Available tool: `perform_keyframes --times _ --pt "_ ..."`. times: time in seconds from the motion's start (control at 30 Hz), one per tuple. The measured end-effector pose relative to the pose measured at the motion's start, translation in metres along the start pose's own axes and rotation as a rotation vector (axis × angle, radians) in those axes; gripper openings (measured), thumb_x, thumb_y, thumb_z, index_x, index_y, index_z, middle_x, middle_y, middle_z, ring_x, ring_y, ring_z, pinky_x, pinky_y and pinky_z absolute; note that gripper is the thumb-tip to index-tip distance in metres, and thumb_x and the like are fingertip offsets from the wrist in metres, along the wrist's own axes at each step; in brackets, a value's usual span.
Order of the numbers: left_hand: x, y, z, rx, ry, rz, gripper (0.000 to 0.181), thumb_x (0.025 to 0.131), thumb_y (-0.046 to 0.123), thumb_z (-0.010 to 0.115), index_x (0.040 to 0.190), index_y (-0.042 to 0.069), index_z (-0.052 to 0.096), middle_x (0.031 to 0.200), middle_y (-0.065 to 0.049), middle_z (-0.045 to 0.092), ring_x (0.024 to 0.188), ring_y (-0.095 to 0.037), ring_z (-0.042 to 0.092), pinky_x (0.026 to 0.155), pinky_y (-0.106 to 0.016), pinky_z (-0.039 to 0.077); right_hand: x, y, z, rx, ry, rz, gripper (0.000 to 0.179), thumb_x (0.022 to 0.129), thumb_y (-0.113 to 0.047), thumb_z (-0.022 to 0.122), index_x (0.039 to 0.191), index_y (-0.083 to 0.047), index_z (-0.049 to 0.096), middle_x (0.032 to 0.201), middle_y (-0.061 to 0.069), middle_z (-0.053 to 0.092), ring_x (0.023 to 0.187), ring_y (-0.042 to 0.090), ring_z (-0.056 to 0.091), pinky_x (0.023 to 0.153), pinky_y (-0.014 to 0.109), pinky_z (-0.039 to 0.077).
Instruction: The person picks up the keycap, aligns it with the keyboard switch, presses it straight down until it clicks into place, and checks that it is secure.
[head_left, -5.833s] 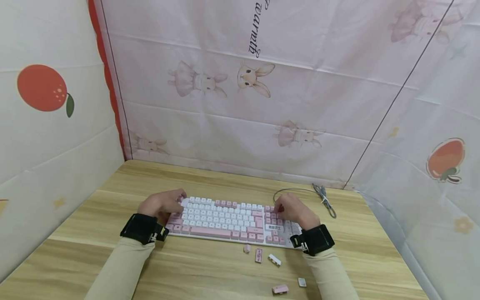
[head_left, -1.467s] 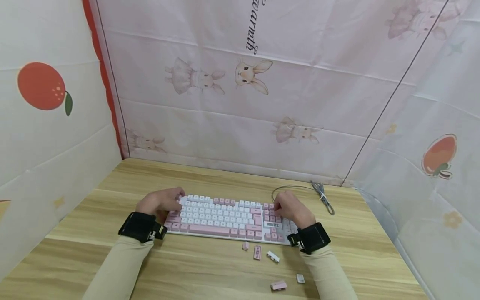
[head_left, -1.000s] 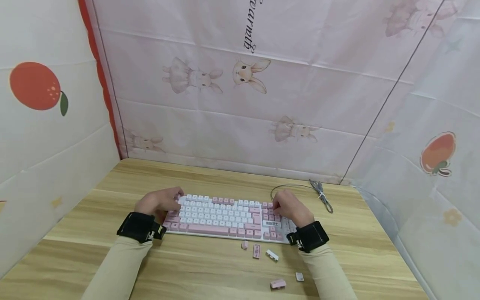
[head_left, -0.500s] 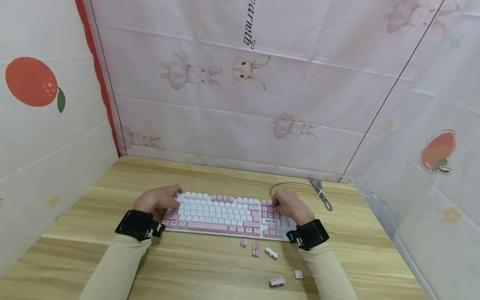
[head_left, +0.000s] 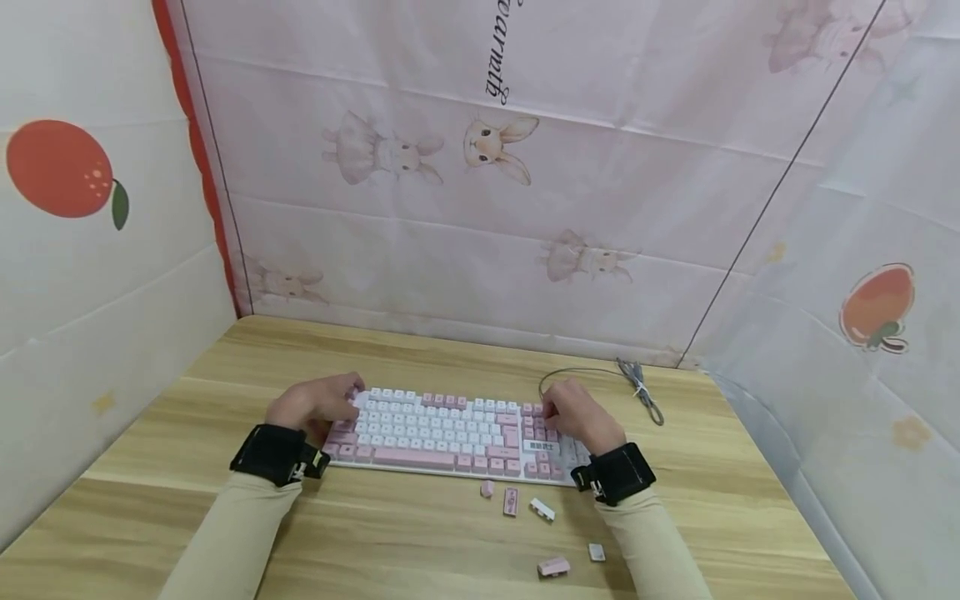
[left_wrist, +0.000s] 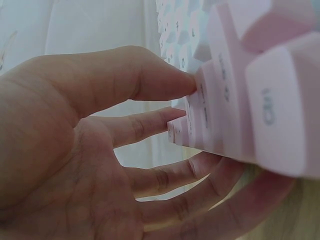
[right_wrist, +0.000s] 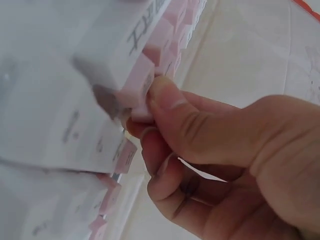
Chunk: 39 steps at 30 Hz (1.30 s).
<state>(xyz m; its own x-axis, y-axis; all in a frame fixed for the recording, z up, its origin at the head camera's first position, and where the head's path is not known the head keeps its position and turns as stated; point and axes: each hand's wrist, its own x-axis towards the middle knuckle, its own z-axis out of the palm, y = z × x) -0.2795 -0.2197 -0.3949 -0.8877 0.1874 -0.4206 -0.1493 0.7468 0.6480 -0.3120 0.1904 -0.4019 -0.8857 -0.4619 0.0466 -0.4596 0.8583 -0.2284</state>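
Note:
A white and pink keyboard point(head_left: 427, 433) lies on the wooden table. My left hand point(head_left: 311, 402) grips its left end; in the left wrist view the thumb point(left_wrist: 170, 86) presses the pink keys on the side while the other fingers reach along and under the edge. Over the upper right key block, my right hand point(head_left: 585, 414) pinches a pink keycap point(right_wrist: 142, 113) between thumb and index finger, the remaining fingers curled. A pale label with dark characters point(head_left: 542, 446) sits just below those keys. The keys at the far right are partly hidden by my right hand and wrist.
Loose keycaps lie in front of the keyboard: a small pink one point(head_left: 487, 489), a long pink one point(head_left: 511, 502), a long white one point(head_left: 542, 509), a small white one point(head_left: 596, 552) and another pink one point(head_left: 553, 567). Behind, a grey cable point(head_left: 640, 390) is bundled. Printed cloth walls surround the table.
The head view has shifted slightly, so everything appears a little further left. Both hands keep their places on the keyboard, and the loose keycaps lie as before.

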Motion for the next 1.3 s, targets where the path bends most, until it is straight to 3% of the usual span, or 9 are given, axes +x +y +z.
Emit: perform_keyframes --times 0.3,0.6,0.87,1.17,1.3 --pt "0.001 0.000 0.000 0.000 -0.002 -0.012 0.056 0.096 0.009 0.060 0.147 0.006 0.039 0.135 -0.027 0.048 0.095 -0.032 0.063 0.066 -0.042 0.061 0.001 -0.003 0.004 -0.070 0.005 -0.010 0.017 0.081 0.007 0.078 0.074 -0.008 0.072 0.075 0.002 0.065 0.071 0.015 0.054 0.069 0.031 0.050" --pt "0.000 0.001 0.001 0.006 0.001 -0.016 0.055 0.095 0.009 0.060 0.146 0.006 0.040 0.135 -0.027 0.048 0.095 -0.032 0.062 0.066 -0.041 0.061 -0.001 0.014 0.003 0.042 -0.014 -0.080 0.015 0.085 0.001 0.080 0.077 -0.010 0.073 0.079 0.001 0.068 0.073 0.011 0.058 0.070 0.028 0.051" --pt "-0.001 0.000 0.001 0.004 -0.005 0.004 0.056 0.095 0.007 0.060 0.146 0.005 0.039 0.141 -0.030 0.043 0.094 -0.033 0.064 0.066 -0.043 0.062 -0.002 0.021 0.004 0.107 -0.028 -0.065 0.017 0.086 0.000 0.079 0.077 -0.013 0.072 0.078 -0.003 0.066 0.073 0.009 0.056 0.072 0.027 0.050" --pt "0.002 -0.001 -0.001 0.020 -0.011 0.000 0.056 0.095 0.009 0.059 0.147 0.005 0.039 0.133 -0.027 0.050 0.093 -0.033 0.064 0.065 -0.042 0.061 -0.002 0.019 0.006 0.085 0.023 -0.139 0.021 0.080 0.002 0.082 0.068 -0.010 0.069 0.072 -0.002 0.065 0.067 0.008 0.052 0.065 0.023 0.047" --pt "0.002 -0.001 -0.001 0.035 -0.013 0.010 0.056 0.095 0.008 0.060 0.147 0.005 0.040 0.134 -0.027 0.049 0.092 -0.032 0.064 0.064 -0.041 0.061 -0.002 0.015 0.005 0.075 0.012 -0.123 0.020 0.080 0.002 0.082 0.069 -0.010 0.070 0.072 -0.002 0.066 0.068 0.009 0.053 0.066 0.023 0.047"
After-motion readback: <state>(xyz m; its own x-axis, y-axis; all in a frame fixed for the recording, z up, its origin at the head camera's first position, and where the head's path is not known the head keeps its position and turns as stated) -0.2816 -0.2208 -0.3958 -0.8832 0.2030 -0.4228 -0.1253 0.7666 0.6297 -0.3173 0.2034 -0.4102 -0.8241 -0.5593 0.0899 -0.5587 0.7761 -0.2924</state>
